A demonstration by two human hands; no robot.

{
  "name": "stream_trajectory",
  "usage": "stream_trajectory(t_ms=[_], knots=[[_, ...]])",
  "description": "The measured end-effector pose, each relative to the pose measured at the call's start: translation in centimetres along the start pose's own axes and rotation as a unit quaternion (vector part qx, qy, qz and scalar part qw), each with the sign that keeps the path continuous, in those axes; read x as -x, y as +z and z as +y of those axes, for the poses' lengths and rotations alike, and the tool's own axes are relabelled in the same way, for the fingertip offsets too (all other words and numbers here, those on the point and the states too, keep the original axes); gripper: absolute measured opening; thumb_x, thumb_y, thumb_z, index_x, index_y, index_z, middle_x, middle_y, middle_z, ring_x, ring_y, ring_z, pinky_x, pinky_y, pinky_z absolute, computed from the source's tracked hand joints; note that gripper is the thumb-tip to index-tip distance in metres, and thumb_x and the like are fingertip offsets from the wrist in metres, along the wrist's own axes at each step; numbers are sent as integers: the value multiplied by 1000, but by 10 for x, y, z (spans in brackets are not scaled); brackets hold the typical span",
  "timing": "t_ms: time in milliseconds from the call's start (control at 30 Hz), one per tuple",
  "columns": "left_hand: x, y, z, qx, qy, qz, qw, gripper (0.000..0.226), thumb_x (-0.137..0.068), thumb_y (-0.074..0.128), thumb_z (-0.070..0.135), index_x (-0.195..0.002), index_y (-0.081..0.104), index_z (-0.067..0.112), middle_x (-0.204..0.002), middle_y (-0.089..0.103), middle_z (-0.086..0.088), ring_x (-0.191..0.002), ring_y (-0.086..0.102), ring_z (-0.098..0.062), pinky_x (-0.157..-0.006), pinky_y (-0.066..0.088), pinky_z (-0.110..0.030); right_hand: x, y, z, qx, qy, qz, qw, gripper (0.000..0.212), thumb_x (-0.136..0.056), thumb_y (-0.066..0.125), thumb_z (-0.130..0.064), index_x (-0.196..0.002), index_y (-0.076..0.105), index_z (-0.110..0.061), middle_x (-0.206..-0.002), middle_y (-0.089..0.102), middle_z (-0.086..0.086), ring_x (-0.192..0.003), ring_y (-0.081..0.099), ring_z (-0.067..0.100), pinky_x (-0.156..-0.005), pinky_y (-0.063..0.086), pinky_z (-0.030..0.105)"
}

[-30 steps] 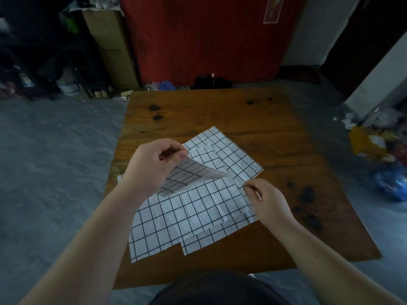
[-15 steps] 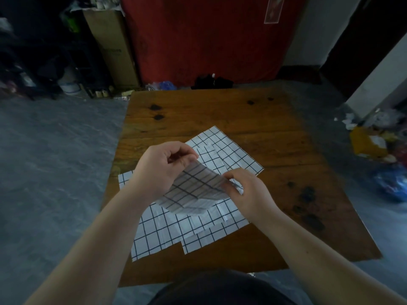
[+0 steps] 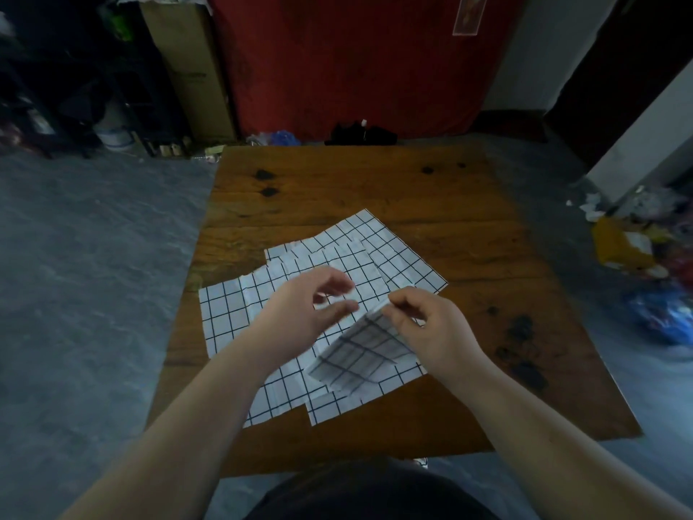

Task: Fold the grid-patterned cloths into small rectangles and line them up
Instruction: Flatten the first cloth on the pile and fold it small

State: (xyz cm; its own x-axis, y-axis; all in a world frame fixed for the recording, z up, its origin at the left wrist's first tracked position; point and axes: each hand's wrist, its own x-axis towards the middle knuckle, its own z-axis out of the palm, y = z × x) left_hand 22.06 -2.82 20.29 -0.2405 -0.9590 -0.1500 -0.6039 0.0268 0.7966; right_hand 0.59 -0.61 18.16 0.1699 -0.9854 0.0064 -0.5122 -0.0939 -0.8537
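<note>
right grip (image 3: 435, 328): closed on the cloth! thumb and curled fingers pinch the top corner of the folded cloth (image 3: 360, 354), over the near right part of the tabletop (image 3: 375, 182).
folded cloth: a small grey-looking grid rectangle, tilted, hanging from that pinch down and to the left, below the right grip and toward the person. its shaded side faces the camera. cannot tell whether its lower edge touches the sheets beneath.
left grip (image 3: 300, 313): loose and holding nothing, fingers gently curved with the thumb apart from them, blurred. it hovers just left of the pinched corner, close to the right grip but not touching the folded cloth.
flat cloths (image 3: 232, 305): white with black grid lines, several overlapping sheets spread across the middle of the tabletop, from the left edge up to a far corner on the right. both grips sit above this spread, and the nearest sheets reach toward the tabletop's near edge.
tabletop: brown wood, with dark stains (image 3: 521, 332) near the right side, just right of the right grip.
beyond: grey floor (image 3: 93, 275) all round, a red sheet (image 3: 356, 50) hanging behind and a cardboard box (image 3: 187, 61) standing at the far left.
</note>
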Motion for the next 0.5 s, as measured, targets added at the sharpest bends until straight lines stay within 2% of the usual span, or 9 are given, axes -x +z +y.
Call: stream_trajectory(t_ms=[67,200,367,433,500], knots=[[4,15,3,-51,28,-20,998,22,-89,71,35,-106,59,39,-106,61,24,-101,57,4,-92,50,-19,1,0,-4,7,-6,-1,1000,11,-101,60,-24,-98,70,-29,-91,68,-12,-93,61,1,-75,50,13],[9,34,4,-54,82,43,994,17,-91,69,29,-101,58,39,-99,65,19,-97,61,-1,-89,56,-31,3,0,-10,7,-10,15,1000,11,-101,61,-24,-105,69,-31,-95,70,-13,-94,63,-2,-75,51,12],[8,39,1,-65,83,97,990,8,-93,67,32,-102,66,33,-92,71,16,-88,66,-5,-80,58,-35,5,-3,-15,27,-20,31,999,28,-100,63,-22,-99,58,-50,-96,67,-21,-98,61,-6,-79,50,10],[7,37,0,-64,70,92,991,7,-94,68,30,-99,67,34,-90,70,18,-86,65,0,-80,57,-27,5,-2,-12,54,-29,46,997,21,-98,64,-23,-102,60,-43,-99,64,-22,-98,60,-4,-78,51,13],[8,35,1,-37,50,85,994,14,-94,68,29,-91,63,42,-85,67,23,-86,62,9,-73,50,-9,4,-2,-9,76,-33,67,994,17,-96,66,-25,-108,61,-35,-105,60,-20,-100,57,-2,-78,49,15]])
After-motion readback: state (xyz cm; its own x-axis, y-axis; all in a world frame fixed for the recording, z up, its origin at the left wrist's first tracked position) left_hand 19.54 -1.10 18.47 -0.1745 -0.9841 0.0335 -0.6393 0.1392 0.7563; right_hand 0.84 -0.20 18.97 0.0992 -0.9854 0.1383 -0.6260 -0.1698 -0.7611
